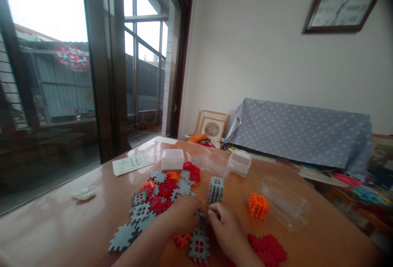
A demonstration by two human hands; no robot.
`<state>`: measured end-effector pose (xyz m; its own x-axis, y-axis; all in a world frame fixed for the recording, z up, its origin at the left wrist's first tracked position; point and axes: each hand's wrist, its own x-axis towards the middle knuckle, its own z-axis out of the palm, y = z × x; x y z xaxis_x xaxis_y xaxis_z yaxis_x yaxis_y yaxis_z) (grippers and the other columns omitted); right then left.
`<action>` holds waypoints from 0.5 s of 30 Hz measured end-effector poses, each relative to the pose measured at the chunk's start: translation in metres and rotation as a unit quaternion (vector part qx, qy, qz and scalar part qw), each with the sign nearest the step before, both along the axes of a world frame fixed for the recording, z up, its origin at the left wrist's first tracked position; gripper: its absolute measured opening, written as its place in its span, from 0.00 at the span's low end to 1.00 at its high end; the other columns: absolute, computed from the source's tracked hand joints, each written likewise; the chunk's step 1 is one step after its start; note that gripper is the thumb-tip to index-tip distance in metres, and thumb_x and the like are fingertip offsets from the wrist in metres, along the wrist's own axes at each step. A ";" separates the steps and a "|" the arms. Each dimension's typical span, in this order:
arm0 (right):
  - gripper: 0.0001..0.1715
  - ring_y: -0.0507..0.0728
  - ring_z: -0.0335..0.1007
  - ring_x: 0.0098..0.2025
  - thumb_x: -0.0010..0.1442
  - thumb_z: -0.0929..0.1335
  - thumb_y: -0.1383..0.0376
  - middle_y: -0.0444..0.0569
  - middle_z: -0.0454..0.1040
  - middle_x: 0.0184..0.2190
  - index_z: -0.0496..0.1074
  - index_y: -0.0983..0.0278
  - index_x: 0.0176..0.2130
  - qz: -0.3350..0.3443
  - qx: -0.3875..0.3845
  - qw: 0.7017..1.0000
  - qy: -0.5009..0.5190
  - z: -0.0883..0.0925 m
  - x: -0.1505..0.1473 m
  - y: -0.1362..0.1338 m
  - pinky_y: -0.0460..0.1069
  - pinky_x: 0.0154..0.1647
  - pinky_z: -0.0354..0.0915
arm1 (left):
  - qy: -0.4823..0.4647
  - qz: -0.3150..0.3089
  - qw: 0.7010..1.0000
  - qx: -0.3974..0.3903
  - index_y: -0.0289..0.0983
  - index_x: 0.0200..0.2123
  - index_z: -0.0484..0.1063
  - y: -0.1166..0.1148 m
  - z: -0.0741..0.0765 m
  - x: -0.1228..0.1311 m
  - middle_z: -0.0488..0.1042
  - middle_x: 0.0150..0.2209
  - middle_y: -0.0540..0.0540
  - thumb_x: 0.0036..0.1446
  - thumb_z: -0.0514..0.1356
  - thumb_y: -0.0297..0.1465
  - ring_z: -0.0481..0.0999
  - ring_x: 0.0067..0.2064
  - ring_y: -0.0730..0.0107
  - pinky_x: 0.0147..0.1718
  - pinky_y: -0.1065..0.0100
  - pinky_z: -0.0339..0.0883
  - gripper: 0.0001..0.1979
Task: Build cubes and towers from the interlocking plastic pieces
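Observation:
My left hand reaches over a pile of toothed plastic building tiles, its fingers closed on a grey building tile that shows only in part. Close beside it, my right hand has thumb and fingers pinched together; what lies between them is hidden. Just beyond the right fingertips stands a stack of grey tiles. Red tiles and grey tiles spread loosely left of the hands. A grey tile with a window pattern lies in front, between my forearms.
An orange tile stack and red tiles sit to the right. Clear plastic boxes and clear trays stand around the wooden table. Farther left lie a paper booklet and a crumpled wrapper.

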<state>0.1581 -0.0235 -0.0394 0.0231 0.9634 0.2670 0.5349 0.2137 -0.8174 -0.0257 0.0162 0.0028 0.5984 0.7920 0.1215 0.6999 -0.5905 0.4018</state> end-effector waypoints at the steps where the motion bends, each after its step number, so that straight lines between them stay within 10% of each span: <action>1: 0.10 0.59 0.73 0.33 0.59 0.66 0.59 0.46 0.79 0.29 0.77 0.57 0.32 0.005 -0.003 1.000 0.005 -0.001 0.000 0.000 0.49 0.33 0.57 | -0.004 -0.003 1.000 -0.004 0.44 0.33 0.80 -0.001 0.001 0.000 0.81 0.34 0.45 0.48 0.56 0.25 0.78 0.38 0.57 0.35 0.66 0.64 0.14; 10: 0.11 0.58 0.71 0.31 0.58 0.67 0.58 0.45 0.77 0.26 0.77 0.59 0.33 0.045 -0.028 0.994 0.099 0.000 -0.001 0.004 0.48 0.33 0.60 | -0.165 0.004 0.980 -0.112 0.38 0.28 0.76 0.010 -0.006 -0.007 0.74 0.26 0.51 0.52 0.59 0.32 0.69 0.28 0.71 0.24 0.72 0.55 0.07; 15: 0.16 0.52 0.61 0.24 0.58 0.69 0.52 0.40 0.69 0.20 0.71 0.62 0.28 0.022 -0.078 0.970 0.231 0.013 -0.002 -0.003 0.46 0.26 0.55 | -0.363 -0.023 0.884 -0.294 0.36 0.39 0.71 0.014 -0.005 -0.002 0.75 0.31 0.49 0.50 0.62 0.31 0.72 0.30 0.71 0.28 0.72 0.61 0.11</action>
